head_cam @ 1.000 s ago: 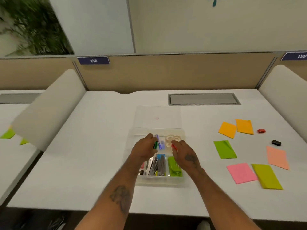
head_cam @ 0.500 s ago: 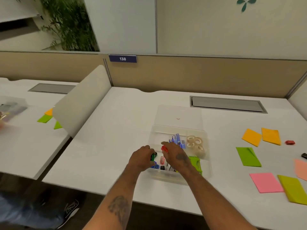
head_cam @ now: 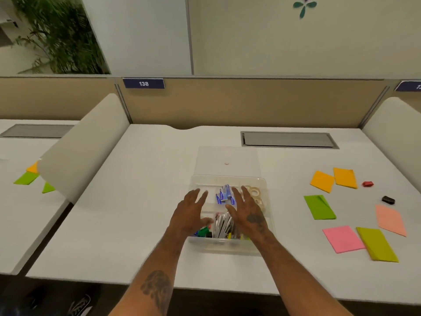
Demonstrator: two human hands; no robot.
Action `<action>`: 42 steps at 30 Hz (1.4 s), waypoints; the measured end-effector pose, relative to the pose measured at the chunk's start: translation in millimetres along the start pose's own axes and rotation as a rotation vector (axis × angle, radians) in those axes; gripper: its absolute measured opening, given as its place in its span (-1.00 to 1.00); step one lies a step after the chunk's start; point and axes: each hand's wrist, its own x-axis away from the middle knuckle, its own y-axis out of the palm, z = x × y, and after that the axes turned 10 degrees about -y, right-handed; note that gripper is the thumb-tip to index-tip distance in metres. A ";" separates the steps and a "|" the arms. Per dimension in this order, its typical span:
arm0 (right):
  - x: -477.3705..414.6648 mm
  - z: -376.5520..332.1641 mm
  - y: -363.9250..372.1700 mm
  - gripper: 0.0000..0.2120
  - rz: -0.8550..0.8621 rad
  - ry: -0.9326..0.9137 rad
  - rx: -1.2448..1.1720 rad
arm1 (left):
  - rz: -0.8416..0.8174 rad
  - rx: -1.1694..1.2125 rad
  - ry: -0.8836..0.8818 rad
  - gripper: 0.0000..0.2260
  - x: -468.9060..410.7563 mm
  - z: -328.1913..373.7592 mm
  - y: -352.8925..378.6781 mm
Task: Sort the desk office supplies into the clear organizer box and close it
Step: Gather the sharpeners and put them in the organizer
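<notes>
At a white office worktop (head_cam: 136, 213) backed by a tan partition (head_cam: 227, 103), a clear plastic organizer box (head_cam: 227, 246) sits at centre, its transparent lid (head_cam: 227, 156) lying open behind it. The left hand (head_cam: 190, 215) and right hand (head_cam: 247, 212) hover above the box, fingers spread, holding nothing. Coloured paper notes (head_cam: 342, 238) right of the box look unsorted; gathering them likely comes next, before closing.

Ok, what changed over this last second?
Both hands let go: the left hand released the green item, now lying in the near-left compartment of the organizer box; the right hand no longer pinches the red piece. Both hover open. The lid stays open, coloured papers untouched.
</notes>
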 end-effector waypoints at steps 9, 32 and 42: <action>43.6 96.4 -56.4 -0.38 0.168 0.287 0.213 | 0.061 -0.043 0.195 -0.30 -54.1 112.9 20.4; 111.4 421.8 -165.7 -0.32 0.062 0.592 0.314 | -0.109 -0.108 0.495 -0.33 -188.6 472.3 117.9; 94.9 479.4 -167.4 -0.46 -0.067 0.548 0.277 | -0.251 -0.123 0.540 -0.40 -227.8 547.1 164.3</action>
